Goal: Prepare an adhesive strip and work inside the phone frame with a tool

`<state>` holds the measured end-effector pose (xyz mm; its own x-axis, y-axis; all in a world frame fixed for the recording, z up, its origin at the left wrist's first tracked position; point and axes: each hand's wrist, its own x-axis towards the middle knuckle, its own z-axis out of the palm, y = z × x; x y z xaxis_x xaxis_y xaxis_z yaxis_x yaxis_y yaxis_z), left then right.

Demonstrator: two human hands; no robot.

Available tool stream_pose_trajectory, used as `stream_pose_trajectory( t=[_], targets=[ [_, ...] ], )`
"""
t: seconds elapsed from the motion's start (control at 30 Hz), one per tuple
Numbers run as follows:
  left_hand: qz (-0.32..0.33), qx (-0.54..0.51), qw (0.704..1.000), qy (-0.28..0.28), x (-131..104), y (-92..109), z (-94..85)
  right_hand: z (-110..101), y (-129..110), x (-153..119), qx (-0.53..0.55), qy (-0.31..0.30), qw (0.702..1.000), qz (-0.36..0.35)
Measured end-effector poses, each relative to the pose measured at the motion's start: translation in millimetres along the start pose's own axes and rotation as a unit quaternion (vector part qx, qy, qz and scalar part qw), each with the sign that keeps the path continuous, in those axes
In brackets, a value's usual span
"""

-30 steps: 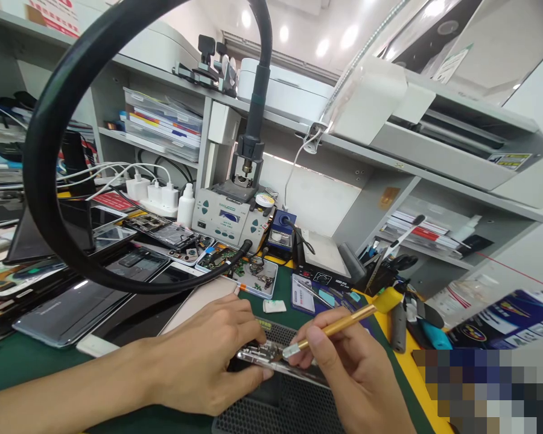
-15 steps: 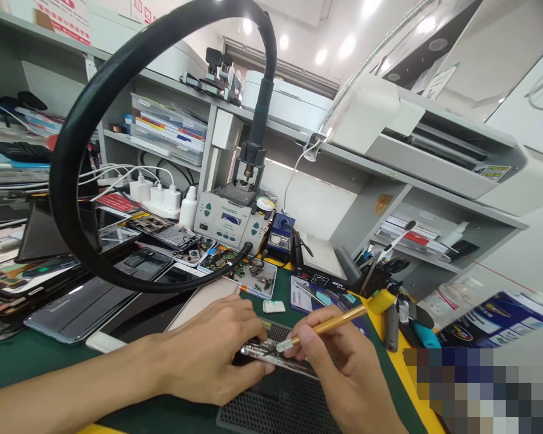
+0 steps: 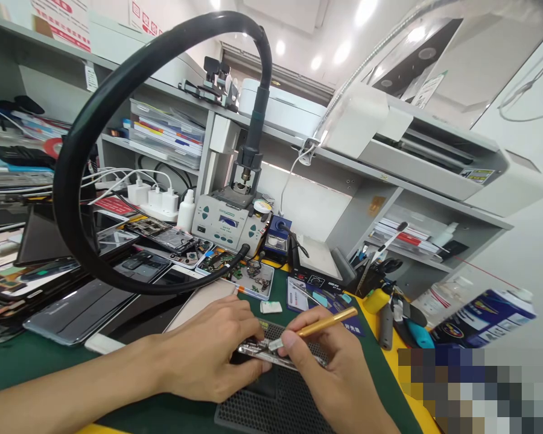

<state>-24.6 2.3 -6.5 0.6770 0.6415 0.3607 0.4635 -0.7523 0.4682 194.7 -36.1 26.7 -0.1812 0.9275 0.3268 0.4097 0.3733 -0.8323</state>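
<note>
Person's at a crowded repair tabletop [image 3: 36, 361] with a green mat on it. The left hand [image 3: 208, 355] has its grip closed around the near end of an opened phone frame [image 3: 271, 354], pinning it down on a black perforated pad [image 3: 276, 404] that sits at the front edge of the tabletop, roughly centre. The right hand [image 3: 339, 374] is clamped on a gold-handled tool [image 3: 317, 325], pen-style, with the pale tip touching the top of the phone frame right next to the left fingertips.

Compared with a second ago, not much has changed in the work itself: same two grips, same contact spot. The tool handle looks a bit flatter and lower now, and the yellow bottle [image 3: 374, 299] behind it sits clear of the handle's end instead of lining up with it. Mostly the camera has shifted, so more of the big black hose [image 3: 79, 150] looping over the left side shows, and the blue box [image 3: 484, 316] at the right edge shows more fully.

Behind the hands: a small white block [image 3: 270, 307], a tray of small parts [image 3: 248, 274], a grey rework station [image 3: 228, 220] toward the back edge, and a stack of phones and screens [image 3: 81, 301] along the left.
</note>
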Motion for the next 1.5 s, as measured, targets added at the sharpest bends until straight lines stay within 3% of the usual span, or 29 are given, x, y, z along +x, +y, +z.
stream_pose_trajectory(
  t=[0.13, 0.4, 0.63, 0.73, 1.07, 1.5],
  targets=[
    [-0.003, 0.003, 1.0, -0.002, 1, 0, 0.5, 2, 0, -1, 0.003, -0.001, 1.0, -0.01],
    [0.008, -0.005, 1.0, 0.007, 0, -3, 2.5, -5, -4, 2, 0.11, -0.011, 0.992, 0.052],
    [0.019, -0.004, 1.0, 0.008, -4, -3, 3.0, -11, 4, 9, 0.182, -0.07, 0.975, 0.111],
    [0.035, 0.013, 0.999, 0.001, -4, -3, 3.3, -11, 4, 11, 0.18, -0.107, 0.968, 0.141],
    [0.08, 0.038, 0.996, 0.009, -9, -5, 7.8, -2, -1, 3, 0.156, -0.145, 0.958, 0.19],
    [0.092, 0.068, 0.993, 0.014, -7, -6, 6.6, 4, -6, 2, -0.007, -0.152, 0.984, 0.09]
  ],
)
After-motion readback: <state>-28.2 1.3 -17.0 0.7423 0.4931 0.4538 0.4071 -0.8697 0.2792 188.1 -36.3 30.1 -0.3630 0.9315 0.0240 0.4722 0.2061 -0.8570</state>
